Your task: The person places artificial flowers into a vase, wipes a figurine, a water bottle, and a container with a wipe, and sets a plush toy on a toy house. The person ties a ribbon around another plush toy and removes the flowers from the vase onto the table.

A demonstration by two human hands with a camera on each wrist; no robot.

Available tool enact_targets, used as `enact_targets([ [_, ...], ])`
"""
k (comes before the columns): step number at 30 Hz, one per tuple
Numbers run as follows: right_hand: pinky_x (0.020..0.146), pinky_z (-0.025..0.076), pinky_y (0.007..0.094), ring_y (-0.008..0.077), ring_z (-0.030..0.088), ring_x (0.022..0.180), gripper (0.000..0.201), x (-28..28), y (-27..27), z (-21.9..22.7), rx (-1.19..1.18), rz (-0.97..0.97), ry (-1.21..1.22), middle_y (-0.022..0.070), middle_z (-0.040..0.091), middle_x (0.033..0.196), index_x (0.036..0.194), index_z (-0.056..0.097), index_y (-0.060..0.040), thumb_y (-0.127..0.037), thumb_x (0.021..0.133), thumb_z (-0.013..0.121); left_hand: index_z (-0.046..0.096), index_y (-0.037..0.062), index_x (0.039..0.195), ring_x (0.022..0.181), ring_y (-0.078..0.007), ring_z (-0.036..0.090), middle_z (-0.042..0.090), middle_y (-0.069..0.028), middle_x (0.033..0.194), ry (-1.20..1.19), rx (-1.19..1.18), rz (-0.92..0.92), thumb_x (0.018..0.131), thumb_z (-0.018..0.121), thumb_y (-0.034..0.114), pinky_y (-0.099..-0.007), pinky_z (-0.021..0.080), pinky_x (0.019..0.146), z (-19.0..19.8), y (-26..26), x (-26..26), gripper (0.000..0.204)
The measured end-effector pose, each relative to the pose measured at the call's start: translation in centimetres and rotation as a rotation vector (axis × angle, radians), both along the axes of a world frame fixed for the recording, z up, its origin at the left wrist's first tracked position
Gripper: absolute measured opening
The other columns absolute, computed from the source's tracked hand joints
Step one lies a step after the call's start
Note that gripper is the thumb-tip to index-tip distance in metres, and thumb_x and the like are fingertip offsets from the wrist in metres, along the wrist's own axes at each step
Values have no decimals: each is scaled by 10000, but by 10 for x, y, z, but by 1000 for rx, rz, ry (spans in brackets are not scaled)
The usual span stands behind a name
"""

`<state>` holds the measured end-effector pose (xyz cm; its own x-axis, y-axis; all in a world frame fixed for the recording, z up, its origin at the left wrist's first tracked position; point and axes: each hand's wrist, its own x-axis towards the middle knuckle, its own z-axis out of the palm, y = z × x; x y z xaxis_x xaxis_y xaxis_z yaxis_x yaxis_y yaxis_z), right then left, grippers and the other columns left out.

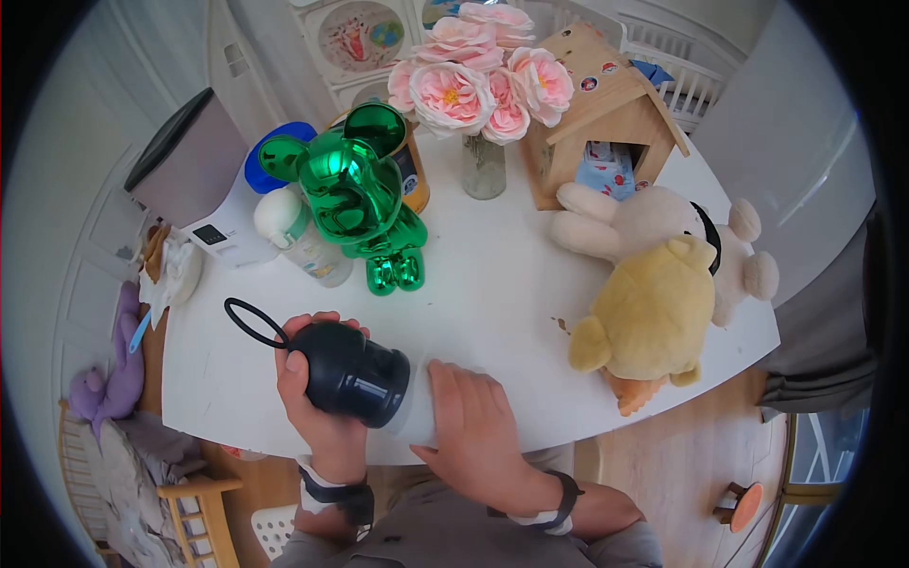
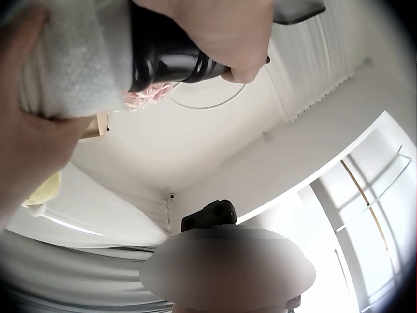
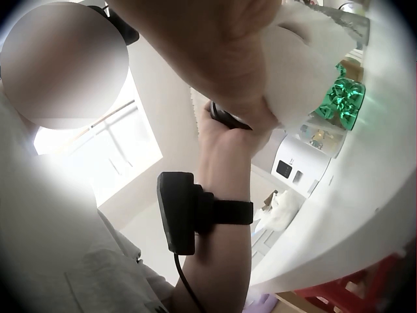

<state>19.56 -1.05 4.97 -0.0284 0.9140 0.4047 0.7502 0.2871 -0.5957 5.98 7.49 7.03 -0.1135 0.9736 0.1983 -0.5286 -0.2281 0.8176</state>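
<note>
Head view: set above me, farthest back, facing forward and down over my table [image 1: 492,275], left hand [image 1: 317,398] and right hand [image 1: 488,440]. Left wrist view: very near my hands, facing up to my head [image 2: 225,267]. Right wrist view: close, tilted, facing my left forearm [image 3: 225,261]. Shared, head and left wrist: pink flowers [image 1: 454,90]; head and right wrist: green figure [image 1: 350,189].

Dark bottle [image 1: 358,375]: cut off by the top edge in the left wrist view; far-side fingers of left hand [image 1: 317,402] partly hidden behind it. White wrap [image 1: 417,412]: largely covered by right hand [image 1: 478,426]; material unclear. Tin [image 1: 413,175]: mostly hidden behind green bear figurine [image 1: 350,189]; label illegible. White plush [image 1: 630,222]: partly hidden by yellow plush [image 1: 653,308]. Face [image 2: 228,267]: blurred, both wrist views. Red item [image 3: 352,287]: cut off, right wrist view.
</note>
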Motion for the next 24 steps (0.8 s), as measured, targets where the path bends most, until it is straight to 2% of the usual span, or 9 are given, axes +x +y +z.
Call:
enact_targets([
  [5, 917, 468, 457, 398, 588, 1042, 893, 9, 3, 9, -84, 110, 181, 215, 582, 1161, 1337, 418, 16, -165, 591, 874, 497, 65, 1169, 966, -337, 597, 546, -173, 1103, 30, 84, -50, 840, 632, 422, -468, 505, 873, 9, -10, -7, 503],
  [8, 917, 484, 417, 379, 609, 1072, 836, 23, 5, 20, -372, 272, 366, 206, 618, 1142, 1328, 434, -8, -205, 643, 872, 489, 81, 1091, 927, -345, 587, 545, -180, 1050, -15, 199, -191, 801, 681, 456, -458, 512, 818, 13, -16, -9, 511],
  [11, 951, 468, 362, 299, 617, 1108, 870, 37, 10, 18, -719, 620, 726, 171, 639, 1162, 1352, 437, 2, -270, 656, 883, 484, 83, 1053, 897, -351, 584, 545, -189, 1017, -221, 301, -390, 831, 658, 472, -469, 524, 771, 13, -24, -6, 481],
  [13, 1001, 430, 350, 258, 574, 1160, 850, 39, 14, 0, -878, 1099, 1001, 157, 611, 1214, 1358, 432, 30, -278, 684, 849, 487, 79, 1038, 878, -357, 581, 548, -204, 1002, -358, 410, -479, 871, 634, 486, -479, 530, 731, 8, -22, 1, 464],
  [14, 1001, 422, 341, 214, 560, 1144, 858, 38, 11, -1, -991, 1120, 1092, 129, 611, 1220, 1365, 442, 26, -267, 667, 844, 487, 75, 1042, 886, -368, 581, 548, -213, 1004, -389, 464, -562, 881, 631, 489, -482, 533, 725, 9, -22, 1, 467],
  [17, 994, 426, 342, 220, 561, 1134, 842, 31, 6, -6, -896, 1102, 1044, 138, 605, 1221, 1354, 449, 26, -274, 671, 841, 515, 57, 1067, 880, -380, 590, 554, -238, 1032, -431, 520, -653, 898, 613, 518, -512, 531, 755, 8, -21, -3, 501],
  [19, 954, 461, 359, 276, 614, 1086, 807, 37, 3, 3, -782, 1046, 921, 164, 628, 1177, 1331, 452, 21, -281, 687, 834, 545, 27, 1094, 888, -375, 599, 560, -252, 1078, -222, 531, -496, 913, 567, 545, -539, 516, 825, 0, -16, -6, 550],
  [21, 881, 503, 402, 367, 651, 997, 777, 45, 1, 23, -651, 628, 687, 194, 649, 1098, 1309, 447, 11, -280, 701, 833, 475, 30, 1270, 1058, -383, 592, 502, -216, 1267, 239, 381, -337, 894, 486, 669, -534, 497, 911, 10, -12, -19, 742],
  [24, 816, 515, 451, 387, 646, 953, 786, 32, -2, 17, -242, 214, 218, 219, 634, 1039, 1289, 444, 4, -197, 644, 845, 462, 74, 1265, 1034, -292, 601, 516, -174, 1223, 288, 132, -144, 877, 518, 656, -450, 529, 869, 16, -17, 3, 701],
])
